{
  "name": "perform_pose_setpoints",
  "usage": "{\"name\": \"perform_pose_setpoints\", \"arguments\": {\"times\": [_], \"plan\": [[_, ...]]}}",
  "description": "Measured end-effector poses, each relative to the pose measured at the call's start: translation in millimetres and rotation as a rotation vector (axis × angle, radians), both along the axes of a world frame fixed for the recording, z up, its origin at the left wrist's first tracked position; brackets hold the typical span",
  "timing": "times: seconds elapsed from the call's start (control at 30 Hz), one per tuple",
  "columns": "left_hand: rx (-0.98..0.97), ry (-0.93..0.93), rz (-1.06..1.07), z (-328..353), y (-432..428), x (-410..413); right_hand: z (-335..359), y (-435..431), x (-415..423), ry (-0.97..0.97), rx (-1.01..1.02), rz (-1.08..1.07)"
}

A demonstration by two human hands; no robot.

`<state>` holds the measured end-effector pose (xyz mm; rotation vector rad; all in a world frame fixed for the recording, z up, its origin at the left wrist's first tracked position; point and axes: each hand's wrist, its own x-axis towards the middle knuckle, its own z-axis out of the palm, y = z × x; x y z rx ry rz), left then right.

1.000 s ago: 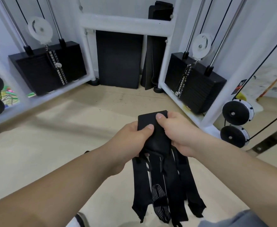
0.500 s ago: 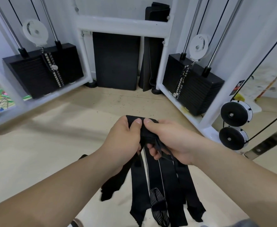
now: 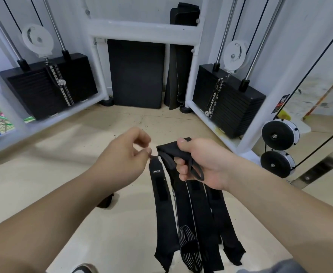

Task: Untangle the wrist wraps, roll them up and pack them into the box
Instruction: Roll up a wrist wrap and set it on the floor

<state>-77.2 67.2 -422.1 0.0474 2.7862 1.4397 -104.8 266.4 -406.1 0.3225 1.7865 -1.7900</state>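
My left hand (image 3: 122,156) pinches the top end of a single wrap (image 3: 162,203) between thumb and forefinger, with the other fingers loosely curled above. That strap hangs straight down from the pinch. It has a small white logo near its top and a long dark fastening patch below that.

Just to its right, my right hand (image 3: 203,164) has its fingers curled round the gathered tops of the other wrist wraps (image 3: 199,209), and the thumb is pressed on the folded black fabric. A thin black loop (image 3: 196,170) lies across these fingers. Below the hand the black straps hang side by side, some edged with a pale line, and overlap each other. Low among them dangles a striped elastic band (image 3: 187,243), black with white lines.

Both forearms reach in from the near edge over a pale floor (image 3: 73,154). A small dark thing (image 3: 105,201) shows under my left forearm; I cannot tell what it is. The toe of a shoe (image 3: 84,268) shows at the near edge.

Farther off stands a white cable machine frame (image 3: 142,30), with one black weight stack on the left (image 3: 43,85) and another on the right (image 3: 226,103). A black pad (image 3: 136,73) and a folded mat (image 3: 178,71) lean against the far wall between the two stacks. Two black pulley wheels (image 3: 280,134) sit at the right.
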Motion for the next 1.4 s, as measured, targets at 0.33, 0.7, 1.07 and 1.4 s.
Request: {"name": "perform_pose_setpoints", "arguments": {"times": [0.33,0.7,1.07,1.4], "plan": [[0.142,0.149,-0.114,-8.3,19.5,-1.0,-4.2,6.7,-4.5,-0.143,-0.113,0.071],[0.498,-0.215,0.032,-8.1,17.9,-0.3,-12.0,12.4,-8.3,0.228,-0.093,0.127],[0.469,-0.325,0.066,-4.5,15.3,-5.7,-11.4,4.2,-4.7,0.249,-0.042,-0.021],[0.585,-0.252,0.234,-6.7,18.4,-7.9,-10.5,6.9,-2.8,0.369,-0.067,-0.096]]}}
